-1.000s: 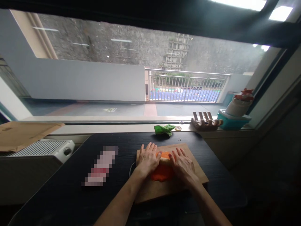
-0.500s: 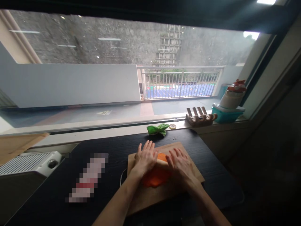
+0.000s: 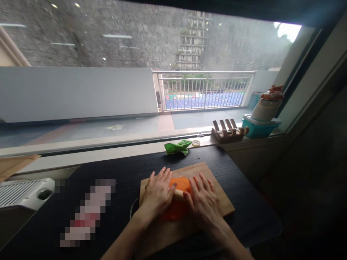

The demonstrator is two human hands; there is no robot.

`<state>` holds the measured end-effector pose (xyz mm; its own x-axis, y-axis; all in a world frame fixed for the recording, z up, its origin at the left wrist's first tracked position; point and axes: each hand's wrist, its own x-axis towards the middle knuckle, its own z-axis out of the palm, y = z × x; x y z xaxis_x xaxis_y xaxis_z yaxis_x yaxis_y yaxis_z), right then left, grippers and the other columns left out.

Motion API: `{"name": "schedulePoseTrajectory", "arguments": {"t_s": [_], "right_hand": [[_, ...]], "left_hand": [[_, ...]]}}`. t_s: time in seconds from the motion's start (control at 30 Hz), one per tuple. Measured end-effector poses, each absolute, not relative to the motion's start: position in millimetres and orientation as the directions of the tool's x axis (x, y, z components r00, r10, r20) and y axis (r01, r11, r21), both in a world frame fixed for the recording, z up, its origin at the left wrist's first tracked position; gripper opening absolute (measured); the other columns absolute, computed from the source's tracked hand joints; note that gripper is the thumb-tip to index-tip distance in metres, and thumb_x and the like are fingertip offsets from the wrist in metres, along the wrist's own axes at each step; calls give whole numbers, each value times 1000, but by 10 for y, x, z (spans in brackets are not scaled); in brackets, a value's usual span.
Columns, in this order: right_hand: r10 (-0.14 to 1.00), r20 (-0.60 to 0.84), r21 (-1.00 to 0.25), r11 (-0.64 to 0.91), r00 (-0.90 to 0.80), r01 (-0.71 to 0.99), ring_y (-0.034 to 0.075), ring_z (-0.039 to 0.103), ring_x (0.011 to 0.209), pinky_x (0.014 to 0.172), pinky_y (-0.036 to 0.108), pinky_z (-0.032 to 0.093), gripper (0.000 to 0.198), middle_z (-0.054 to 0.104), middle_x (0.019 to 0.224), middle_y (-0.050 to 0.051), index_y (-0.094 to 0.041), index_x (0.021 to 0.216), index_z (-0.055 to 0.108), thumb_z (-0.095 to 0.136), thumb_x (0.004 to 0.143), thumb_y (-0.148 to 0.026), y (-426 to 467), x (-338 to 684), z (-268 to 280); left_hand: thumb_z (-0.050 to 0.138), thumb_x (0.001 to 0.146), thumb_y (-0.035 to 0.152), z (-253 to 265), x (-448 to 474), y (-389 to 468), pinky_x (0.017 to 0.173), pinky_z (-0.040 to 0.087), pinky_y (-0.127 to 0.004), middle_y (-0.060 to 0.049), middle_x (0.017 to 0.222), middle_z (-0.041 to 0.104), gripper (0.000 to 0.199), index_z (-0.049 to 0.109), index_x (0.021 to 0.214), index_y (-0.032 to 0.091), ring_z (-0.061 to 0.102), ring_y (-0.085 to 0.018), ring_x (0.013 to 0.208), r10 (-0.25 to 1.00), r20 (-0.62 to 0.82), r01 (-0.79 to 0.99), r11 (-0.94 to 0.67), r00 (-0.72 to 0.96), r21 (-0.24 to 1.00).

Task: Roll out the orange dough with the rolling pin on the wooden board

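Observation:
A flat sheet of orange dough (image 3: pixel 180 183) lies on a wooden board (image 3: pixel 202 169). Across it rests a pale wooden rolling pin (image 3: pixel 179 195), whose middle shows between my hands while its ends are hidden beneath them. My left hand (image 3: pixel 157 191) lies open over the pin's left part, fingers stretched forward. Over the right part is my right hand (image 3: pixel 204 195), also flat, with its fingers slightly spread. Dough shows both beyond the pin and on its near side, where it is in shadow.
The board sits on a black table (image 3: pixel 116 202). A green cloth (image 3: pixel 178 147) and a small roll of tape (image 3: pixel 196 143) lie by the windowsill. A brown rack (image 3: pixel 229 133), a teal box (image 3: pixel 258 129) and a bottle (image 3: pixel 268 106) stand at right. A pixelated item is at left.
Both hands and the rolling pin have come back toward me over the dough, baring more orange beyond the pin. The view has shifted slightly.

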<state>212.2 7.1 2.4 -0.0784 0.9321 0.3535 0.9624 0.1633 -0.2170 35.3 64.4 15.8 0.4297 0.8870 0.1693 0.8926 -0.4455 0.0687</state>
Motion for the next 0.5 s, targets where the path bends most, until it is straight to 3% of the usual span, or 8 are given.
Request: {"name": "schedulePoseTrajectory", "arguments": {"t_s": [0.2, 0.5], "right_hand": [[987, 131, -259, -52, 88, 965, 28, 30, 133, 104, 49, 26, 46, 47, 137, 13, -16, 126, 53, 30, 96, -42, 812, 2340, 212], [937, 331, -196, 185, -112, 963, 26, 25, 135, 110, 45, 13, 48, 48, 137, 7, -20, 130, 49, 33, 94, -46, 125, 2182, 8]], "left_hand": [[27, 93, 40, 257, 745, 1249, 104, 31, -53, -11, 136, 50, 48, 52, 127, 17, 40, -26, 130, 932, 65, 929, -360, 355, 85], [25, 93, 41, 218, 414, 688, 111, 18, -50, -9, 142, 43, 52, 42, 136, 16, 31, -23, 135, 875, 111, 874, -480, 471, 79]]}}
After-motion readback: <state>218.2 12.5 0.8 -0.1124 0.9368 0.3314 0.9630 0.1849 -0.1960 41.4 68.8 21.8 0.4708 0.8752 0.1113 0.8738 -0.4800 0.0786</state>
